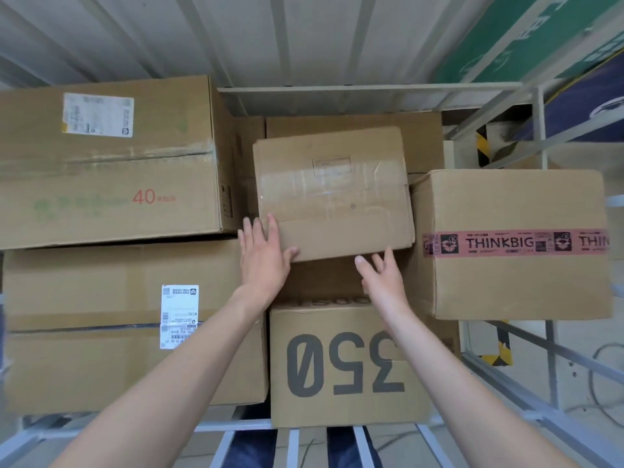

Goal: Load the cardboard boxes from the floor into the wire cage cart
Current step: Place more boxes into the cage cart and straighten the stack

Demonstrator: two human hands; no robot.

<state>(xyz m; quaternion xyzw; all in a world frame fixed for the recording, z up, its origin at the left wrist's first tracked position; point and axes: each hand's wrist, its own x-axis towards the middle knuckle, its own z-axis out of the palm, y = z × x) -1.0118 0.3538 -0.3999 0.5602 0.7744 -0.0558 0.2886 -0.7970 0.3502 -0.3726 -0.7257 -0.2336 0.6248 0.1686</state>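
Note:
I look down into the wire cage cart, which holds several cardboard boxes. A small brown box with clear tape lies in the middle on top of other boxes. My left hand rests flat on its near left corner, fingers stretched out, thumb at the near edge. My right hand hovers with fingers spread just below the box's near right edge, holding nothing. Under my arms stands a box printed "350".
A large box marked "40" sits at the left on a long box with a white label. A box with pink THINKBIG tape is at the right, against the cart's side bars. A corrugated metal wall stands behind.

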